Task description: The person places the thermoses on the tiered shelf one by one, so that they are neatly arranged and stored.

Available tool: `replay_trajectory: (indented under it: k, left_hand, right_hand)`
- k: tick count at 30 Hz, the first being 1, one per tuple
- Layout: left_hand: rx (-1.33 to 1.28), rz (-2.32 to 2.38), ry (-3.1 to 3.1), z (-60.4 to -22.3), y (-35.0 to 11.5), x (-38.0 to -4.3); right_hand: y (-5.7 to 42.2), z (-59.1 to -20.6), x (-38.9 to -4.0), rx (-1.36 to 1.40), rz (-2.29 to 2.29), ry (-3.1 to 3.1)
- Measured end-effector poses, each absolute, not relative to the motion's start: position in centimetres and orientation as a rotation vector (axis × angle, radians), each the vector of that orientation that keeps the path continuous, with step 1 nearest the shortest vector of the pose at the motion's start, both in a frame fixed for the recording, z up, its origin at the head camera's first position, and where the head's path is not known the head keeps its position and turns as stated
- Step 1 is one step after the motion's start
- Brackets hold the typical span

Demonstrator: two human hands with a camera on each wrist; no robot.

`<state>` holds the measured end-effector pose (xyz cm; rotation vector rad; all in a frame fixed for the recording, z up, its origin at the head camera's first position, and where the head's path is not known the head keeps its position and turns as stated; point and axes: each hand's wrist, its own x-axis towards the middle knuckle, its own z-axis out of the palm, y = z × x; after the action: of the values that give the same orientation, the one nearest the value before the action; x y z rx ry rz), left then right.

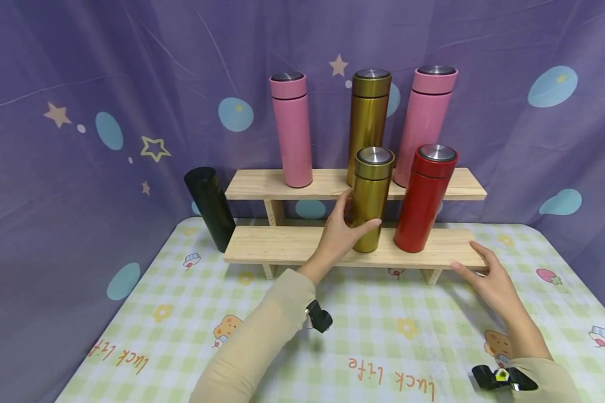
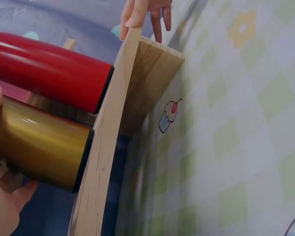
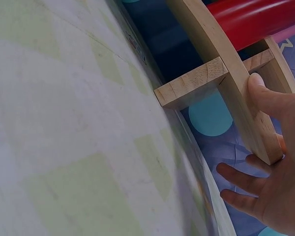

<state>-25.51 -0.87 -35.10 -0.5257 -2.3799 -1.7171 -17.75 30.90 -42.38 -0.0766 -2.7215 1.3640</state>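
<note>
My left hand (image 1: 339, 234) grips a gold thermos flask (image 1: 370, 210) from its left side, thumb across the front. The flask stands upright on the lower board of a two-step wooden rack (image 1: 277, 240), its base on the wood in the left wrist view. My right hand (image 1: 493, 280) holds the right end of that lower board, its thumb on the front edge (image 3: 253, 105) in the right wrist view. Next to the gold flask, on its right, stands a red thermos flask (image 1: 426, 198).
On the upper board stand a pink flask (image 1: 292, 131), another gold flask (image 1: 368, 115) and a second pink flask (image 1: 428, 123). A black flask (image 1: 210, 207) stands on the checked tablecloth (image 1: 333, 347), left of the rack. A purple curtain (image 1: 146, 67) hangs behind.
</note>
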Motion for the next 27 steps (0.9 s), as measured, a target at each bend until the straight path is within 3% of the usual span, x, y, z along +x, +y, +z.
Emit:
replay_trajectory:
  k: [27]
  left_hand:
    - [-0.592,-1.384,-2.378,-34.3,-6.0,-21.7]
  right_hand:
    - [30.8,-42.1,-17.7,-0.086,1.403,-2.729]
